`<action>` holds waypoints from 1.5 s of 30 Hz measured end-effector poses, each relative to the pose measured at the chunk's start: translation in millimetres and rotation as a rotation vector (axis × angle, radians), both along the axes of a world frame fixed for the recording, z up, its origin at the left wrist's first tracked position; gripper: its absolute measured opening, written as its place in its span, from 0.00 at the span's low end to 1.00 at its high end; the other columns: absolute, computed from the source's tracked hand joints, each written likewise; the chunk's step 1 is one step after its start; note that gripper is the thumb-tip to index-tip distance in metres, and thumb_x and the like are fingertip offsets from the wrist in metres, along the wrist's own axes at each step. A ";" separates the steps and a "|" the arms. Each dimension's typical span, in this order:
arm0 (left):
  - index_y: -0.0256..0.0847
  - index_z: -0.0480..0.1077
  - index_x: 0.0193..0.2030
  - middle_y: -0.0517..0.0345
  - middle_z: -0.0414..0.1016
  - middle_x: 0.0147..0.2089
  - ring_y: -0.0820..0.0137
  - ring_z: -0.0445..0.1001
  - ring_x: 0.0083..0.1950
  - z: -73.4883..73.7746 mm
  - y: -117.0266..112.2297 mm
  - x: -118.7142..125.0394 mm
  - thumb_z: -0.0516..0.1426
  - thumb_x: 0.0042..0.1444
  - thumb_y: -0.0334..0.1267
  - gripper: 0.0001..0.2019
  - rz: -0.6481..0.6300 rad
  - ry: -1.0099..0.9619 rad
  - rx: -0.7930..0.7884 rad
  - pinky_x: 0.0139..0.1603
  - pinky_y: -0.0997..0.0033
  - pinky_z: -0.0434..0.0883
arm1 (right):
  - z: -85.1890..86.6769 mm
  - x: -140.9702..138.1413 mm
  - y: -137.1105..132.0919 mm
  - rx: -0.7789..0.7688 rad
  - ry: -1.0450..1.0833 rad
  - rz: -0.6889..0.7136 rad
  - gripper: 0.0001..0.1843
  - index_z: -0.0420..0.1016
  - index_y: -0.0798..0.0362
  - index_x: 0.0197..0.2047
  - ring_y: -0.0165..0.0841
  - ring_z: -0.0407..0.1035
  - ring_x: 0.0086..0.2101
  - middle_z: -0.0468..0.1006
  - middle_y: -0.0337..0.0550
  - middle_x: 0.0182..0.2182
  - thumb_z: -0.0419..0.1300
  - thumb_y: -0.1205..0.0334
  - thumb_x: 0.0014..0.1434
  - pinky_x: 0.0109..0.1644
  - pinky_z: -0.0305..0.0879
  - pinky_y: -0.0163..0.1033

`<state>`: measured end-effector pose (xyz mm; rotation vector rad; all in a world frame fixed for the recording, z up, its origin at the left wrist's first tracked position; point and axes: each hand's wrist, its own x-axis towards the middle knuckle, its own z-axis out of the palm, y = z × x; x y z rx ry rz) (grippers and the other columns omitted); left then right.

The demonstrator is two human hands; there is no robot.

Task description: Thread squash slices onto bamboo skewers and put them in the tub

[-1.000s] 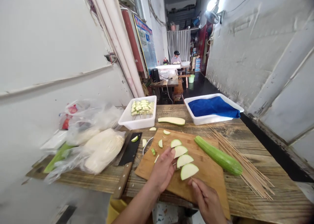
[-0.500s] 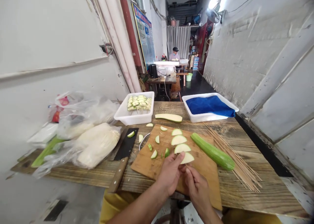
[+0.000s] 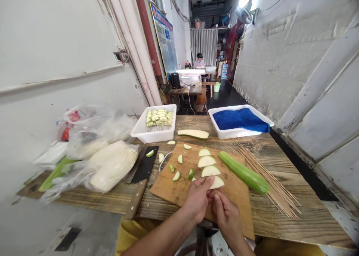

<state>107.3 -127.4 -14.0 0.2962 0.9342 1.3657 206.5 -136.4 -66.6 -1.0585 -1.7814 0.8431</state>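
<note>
Several half-round zucchini slices (image 3: pixel 211 170) run in a line away from me above the wooden cutting board (image 3: pixel 165 186). My left hand (image 3: pixel 196 198) pinches the nearest slice (image 3: pixel 216 182) between thumb and fingers. Just beside it, my right hand (image 3: pixel 226 213) is closed on a thin wooden skewer, whose short visible part enters that slice's near edge; the rest is hidden by the fingers and slices. On the board's left lie small zucchini offcuts (image 3: pixel 176 176). A whole-skinned zucchini piece (image 3: pixel 244 172) rests on the board's right side.
Loose skewers (image 3: pixel 276 188) lie at the right. A cleaver (image 3: pixel 137 196) and bagged pale food (image 3: pixel 112 166) are at the left. Behind stand a white tray of skewered slices (image 3: pixel 143 136), a halved zucchini (image 3: pixel 193 134) and a tray with blue cloth (image 3: pixel 238 119). A person (image 3: pixel 199 62) sits far back.
Both hands and the row of slices have shifted slightly to the right and a little nearer to me. The grip looks the same, and the things on the table stay put.
</note>
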 end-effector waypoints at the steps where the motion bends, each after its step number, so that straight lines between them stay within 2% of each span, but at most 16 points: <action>1: 0.31 0.72 0.31 0.50 0.76 0.29 0.69 0.74 0.30 -0.4 0.2 0.6 0.64 0.41 0.42 0.15 0.002 0.005 -0.003 0.28 0.76 0.66 | 0.0 0.2 -0.2 -0.005 0.000 -0.001 0.17 0.71 0.58 0.33 0.29 0.64 0.18 0.68 0.37 0.17 0.45 0.59 0.62 0.23 0.61 0.30; 8: 0.32 0.71 0.31 0.51 0.76 0.29 0.69 0.74 0.30 -1.7 0.1 2.8 0.63 0.41 0.41 0.14 0.002 0.021 -0.013 0.28 0.75 0.67 | 1.4 -0.2 -2.0 -0.035 0.027 -0.012 0.16 0.70 0.56 0.32 0.29 0.64 0.20 0.69 0.38 0.19 0.46 0.59 0.62 0.25 0.60 0.30; 12: 0.32 0.72 0.29 0.51 0.75 0.28 0.69 0.74 0.30 -0.2 0.8 2.9 0.65 0.38 0.41 0.15 0.006 0.035 -0.023 0.30 0.74 0.68 | 1.0 -1.1 -2.0 -0.133 0.096 0.014 0.16 0.70 0.56 0.32 0.27 0.58 0.18 0.63 0.34 0.17 0.46 0.57 0.62 0.21 0.56 0.30; 17: 0.31 0.72 0.28 0.50 0.75 0.26 0.70 0.73 0.28 -2.8 0.3 6.0 0.64 0.38 0.42 0.15 -0.027 0.053 -0.053 0.28 0.74 0.67 | 2.5 -2.0 -0.1 -0.296 0.242 0.063 0.18 0.68 0.56 0.29 0.25 0.51 0.17 0.55 0.30 0.16 0.46 0.53 0.62 0.19 0.50 0.29; 22: 0.32 0.72 0.33 0.51 0.76 0.30 0.73 0.72 0.27 -2.7 -0.2 -0.6 0.62 0.43 0.45 0.16 -0.029 0.079 -0.017 0.25 0.77 0.65 | 3.5 -0.7 -0.4 -0.273 0.219 0.063 0.17 0.65 0.54 0.27 0.25 0.51 0.17 0.54 0.30 0.16 0.47 0.53 0.61 0.20 0.50 0.29; 25: 0.33 0.72 0.37 0.50 0.76 0.32 0.71 0.72 0.29 2.6 3.3 -11.3 0.60 0.45 0.48 0.18 0.035 0.104 0.035 0.26 0.75 0.67 | 4.3 0.4 -1.9 -0.252 0.176 0.108 0.16 0.65 0.53 0.28 0.25 0.49 0.15 0.52 0.29 0.15 0.47 0.54 0.61 0.18 0.48 0.29; 28: 0.32 0.72 0.33 0.50 0.76 0.28 0.69 0.73 0.29 7.2 8.9 -18.2 0.61 0.43 0.48 0.18 0.091 0.112 0.018 0.29 0.72 0.69 | 6.0 1.0 -2.8 -0.209 0.120 0.140 0.16 0.66 0.53 0.28 0.26 0.51 0.16 0.53 0.30 0.15 0.46 0.54 0.61 0.19 0.50 0.29; 31: 0.31 0.71 0.29 0.51 0.75 0.26 0.68 0.73 0.28 7.7 13.1 -18.0 0.63 0.40 0.47 0.17 0.092 0.108 0.014 0.30 0.71 0.69 | 6.6 1.3 -2.5 -0.195 0.101 0.156 0.16 0.65 0.53 0.28 0.26 0.52 0.16 0.54 0.30 0.15 0.46 0.55 0.61 0.20 0.51 0.29; 38: 0.31 0.71 0.31 0.51 0.75 0.26 0.71 0.72 0.24 2.7 15.3 -10.9 0.64 0.40 0.43 0.16 0.073 0.080 0.003 0.26 0.73 0.68 | 3.6 2.1 -0.7 -0.268 0.182 0.129 0.16 0.66 0.53 0.29 0.25 0.50 0.15 0.51 0.29 0.14 0.46 0.53 0.61 0.18 0.48 0.29; 42: 0.31 0.72 0.30 0.51 0.75 0.26 0.74 0.69 0.21 2.1 14.3 -8.7 0.63 0.41 0.44 0.16 0.039 0.116 0.028 0.22 0.75 0.65 | 6.8 2.9 1.1 -0.261 0.145 0.126 0.16 0.65 0.53 0.29 0.26 0.51 0.16 0.52 0.30 0.15 0.46 0.53 0.61 0.18 0.49 0.30; 45: 0.32 0.73 0.32 0.52 0.75 0.28 0.74 0.70 0.24 5.8 11.9 -12.0 0.61 0.45 0.45 0.16 0.054 0.120 0.050 0.24 0.76 0.65 | 7.7 1.8 0.5 -0.270 0.147 0.133 0.16 0.65 0.53 0.29 0.26 0.51 0.16 0.52 0.30 0.15 0.46 0.52 0.61 0.19 0.48 0.30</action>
